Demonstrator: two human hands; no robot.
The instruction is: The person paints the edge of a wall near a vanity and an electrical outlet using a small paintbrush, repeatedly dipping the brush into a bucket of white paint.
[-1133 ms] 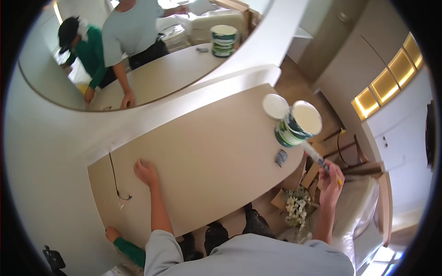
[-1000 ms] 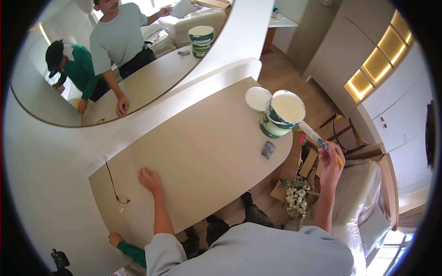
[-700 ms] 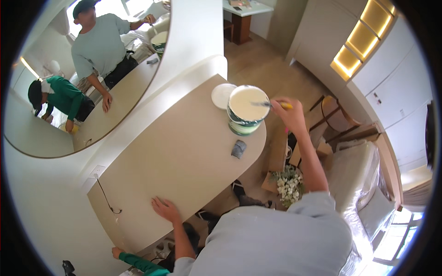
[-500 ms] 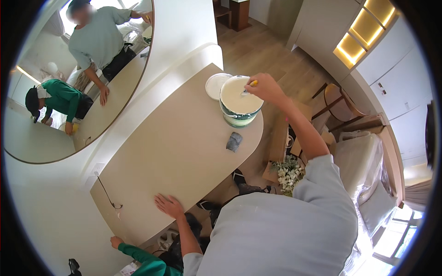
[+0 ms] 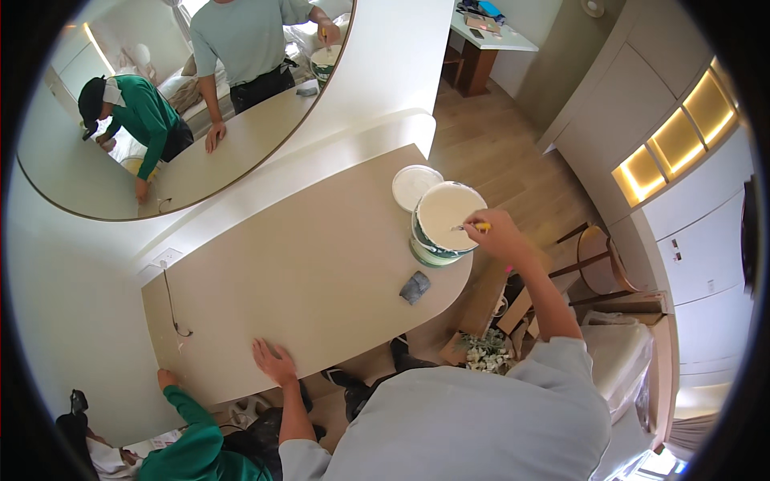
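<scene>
My right hand (image 5: 492, 231) is closed around the yellow handle of a small tool (image 5: 482, 226), whose light-coloured end hangs over the paint bucket; whether it is a brush or a scraper is not clear. The green and white bucket (image 5: 433, 255) stands at the table's far right, full of cream paint (image 5: 449, 208), with smears on its rim. Behind it to the left lies a white round lid (image 5: 417, 188). A dark grey crumpled pad (image 5: 415, 288) rests nearer me. My left hand (image 5: 275, 362) lies flat, fingers spread, on the near edge of the beige table (image 5: 305, 264).
A co-worker in green sleeves (image 5: 188, 409) leans in at the left, one hand (image 5: 166, 378) at the table's edge. A round mirror (image 5: 265, 144) hangs on the wall above a socket (image 5: 167, 257) with a dangling cable. White flowers (image 5: 487, 353) and a chair (image 5: 601, 260) stand to the right.
My view has shifted, bringing more of the co-worker into sight. My right hand has moved the tool toward the near right of the bucket's opening. My left hand still lies on the table.
</scene>
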